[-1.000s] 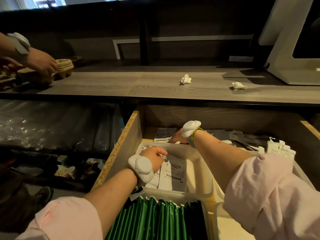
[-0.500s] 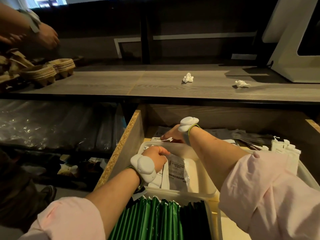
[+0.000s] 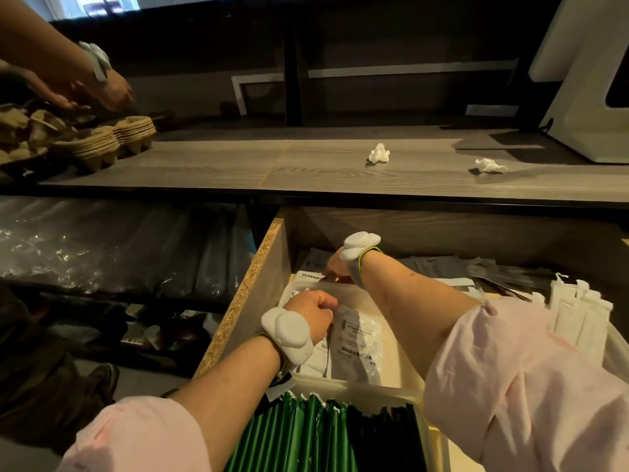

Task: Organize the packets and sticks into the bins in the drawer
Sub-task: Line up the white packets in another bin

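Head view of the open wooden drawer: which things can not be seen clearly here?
- Right hand, head view: fingertips hidden behind the translucent plastic bin's rim; grip unclear.
- Print on the white paper packets: too small to read.
- Glossy green foil packets: cut off by the bottom edge.

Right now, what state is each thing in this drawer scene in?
Drawer: pulled open.
Clear bin: part filled with white packets, lying flat.
Green packets: standing upright in a row.
White sticks: upright, bunched.
Left hand: closed on the white packets.
Right hand: reaching behind the bin, grip hidden.
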A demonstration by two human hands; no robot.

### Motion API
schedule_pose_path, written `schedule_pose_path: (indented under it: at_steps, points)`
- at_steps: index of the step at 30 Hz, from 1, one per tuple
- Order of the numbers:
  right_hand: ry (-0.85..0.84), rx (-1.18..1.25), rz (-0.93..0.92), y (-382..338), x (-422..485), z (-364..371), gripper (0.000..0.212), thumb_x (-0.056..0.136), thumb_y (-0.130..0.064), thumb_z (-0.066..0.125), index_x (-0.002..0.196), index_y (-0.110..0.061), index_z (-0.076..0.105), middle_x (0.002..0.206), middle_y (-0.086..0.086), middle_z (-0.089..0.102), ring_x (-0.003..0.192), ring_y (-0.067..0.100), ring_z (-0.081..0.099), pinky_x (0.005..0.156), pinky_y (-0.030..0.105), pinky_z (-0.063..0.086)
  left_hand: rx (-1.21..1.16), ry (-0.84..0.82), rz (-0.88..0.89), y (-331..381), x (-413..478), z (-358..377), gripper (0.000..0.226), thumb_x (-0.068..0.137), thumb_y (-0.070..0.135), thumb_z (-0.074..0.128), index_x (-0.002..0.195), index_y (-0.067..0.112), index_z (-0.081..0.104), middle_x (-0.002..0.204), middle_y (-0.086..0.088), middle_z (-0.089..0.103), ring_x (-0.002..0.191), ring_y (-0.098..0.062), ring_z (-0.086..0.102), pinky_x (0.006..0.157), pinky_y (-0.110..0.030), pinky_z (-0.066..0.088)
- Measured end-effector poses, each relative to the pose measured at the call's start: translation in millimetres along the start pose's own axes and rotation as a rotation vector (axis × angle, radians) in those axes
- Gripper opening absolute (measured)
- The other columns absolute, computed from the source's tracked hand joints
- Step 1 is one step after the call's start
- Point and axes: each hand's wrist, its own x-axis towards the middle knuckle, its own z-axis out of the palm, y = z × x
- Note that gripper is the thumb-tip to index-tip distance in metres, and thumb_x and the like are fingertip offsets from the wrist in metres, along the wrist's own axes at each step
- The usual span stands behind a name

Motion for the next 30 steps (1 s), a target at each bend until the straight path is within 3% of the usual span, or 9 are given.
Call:
schedule_pose_path:
  at_steps: [3,8,13,16,19,22,25,27,30]
  points:
    - [0.023,0.107,0.004,-7.7,-2.2,5.1,0.045,0.098,-0.031,0.04,0.134,-0.004,0.04,0.123,0.007,0.044,0.106,0.02,0.044,0.096,0.029,0.037,-0.142,-0.031,-0.086,5.0,-1.1,-6.1,0.027,0.093,0.002,0.04,0.107,0.018,0.057,0.078,-0.005,0.058,0.05,-0.013,0.048,0.039,-0.016,0.039]
    - [-0.029,0.176,-0.112,-11.8,-4.3,3.6,0.042,0.099,-0.012,0.042,0.137,0.006,0.04,0.116,0.011,0.044,0.098,0.019,0.034,0.107,0.038,0.036,-0.357,-0.095,-0.241,9.6,0.6,-22.4,0.023,0.093,0.004,0.042,0.083,0.017,0.058,0.077,-0.005,0.055,0.052,-0.016,0.047,0.047,-0.019,0.038]
    - [0.014,0.625,-0.07,-3.3,-10.9,-7.8,0.023,0.095,-0.003,0.048,0.075,-0.011,0.057,0.075,0.007,0.048,0.068,0.021,0.049,0.056,0.027,0.042,-0.514,-0.091,-0.355,16.4,-2.9,-26.6,0.018,0.096,0.013,0.042,0.086,0.011,0.057,0.072,-0.008,0.052,0.037,-0.015,0.049,0.039,-0.018,0.04]
    - [-0.065,0.87,-0.079,16.6,-31.9,-29.9,0.029,0.093,0.004,0.043,0.077,-0.016,0.057,0.071,0.007,0.051,0.062,0.018,0.053,0.052,0.026,0.048,-0.622,-0.05,-0.298,17.1,-8.0,-27.1,0.043,0.097,0.049,0.035,0.105,0.01,0.054,0.09,-0.011,0.061,0.072,-0.021,0.061,0.06,-0.034,0.052]
    - [-0.189,0.741,-0.177,43.0,-60.6,-47.8,0.029,0.094,0.0,0.043,0.08,-0.019,0.059,0.071,0.004,0.054,0.059,0.016,0.063,0.053,0.024,0.043,-0.829,-0.07,-0.261,23.9,-12.1,-27.8,0.06,0.089,0.064,0.036,0.116,0.012,0.051,0.106,-0.013,0.062,0.091,-0.028,0.063,0.068,-0.039,0.054]
    - [-0.221,0.492,-0.211,64.1,-84.1,-52.2,0.031,0.094,0.0,0.044,0.08,-0.02,0.063,0.073,0.003,0.058,0.054,0.01,0.064,0.058,0.025,0.046,-0.796,-0.121,-0.274,45.8,-21.2,-20.2,0.042,0.097,0.032,0.047,0.13,0.006,0.049,0.114,-0.016,0.063,0.077,-0.024,0.069,0.053,-0.03,0.056]
    - [0.094,0.406,-0.199,82.2,-79.6,-69.5,0.03,0.093,-0.003,0.046,0.078,-0.018,0.065,0.081,0.006,0.062,0.063,0.01,0.062,0.055,0.019,0.048,-0.521,-0.002,-0.192,63.2,-23.8,-6.5,0.028,0.095,0.006,0.046,0.122,0.002,0.053,0.114,-0.018,0.063,0.086,-0.029,0.07,0.057,-0.022,0.053]
    - [0.316,0.267,-0.142,102.5,-65.4,-87.3,0.019,0.094,-0.009,0.049,0.086,-0.019,0.064,0.089,0.004,0.057,0.076,0.012,0.061,0.062,0.02,0.048,-0.254,0.056,-0.151,65.0,-26.5,4.2,0.01,0.093,0.008,0.049,0.098,0.005,0.057,0.085,-0.014,0.065,0.058,-0.019,0.062,0.041,-0.018,0.047]
    - [0.398,0.051,0.093,144.1,-41.1,-97.2,0.021,0.091,-0.02,0.055,0.071,-0.025,0.054,0.096,0.003,0.048,0.113,0.029,0.058,0.092,0.034,0.045,-0.057,-0.027,-0.098,54.8,-22.6,21.9,0.029,0.091,0.01,0.053,0.118,0.004,0.06,0.116,-0.018,0.067,0.087,-0.027,0.067,0.072,-0.031,0.054]
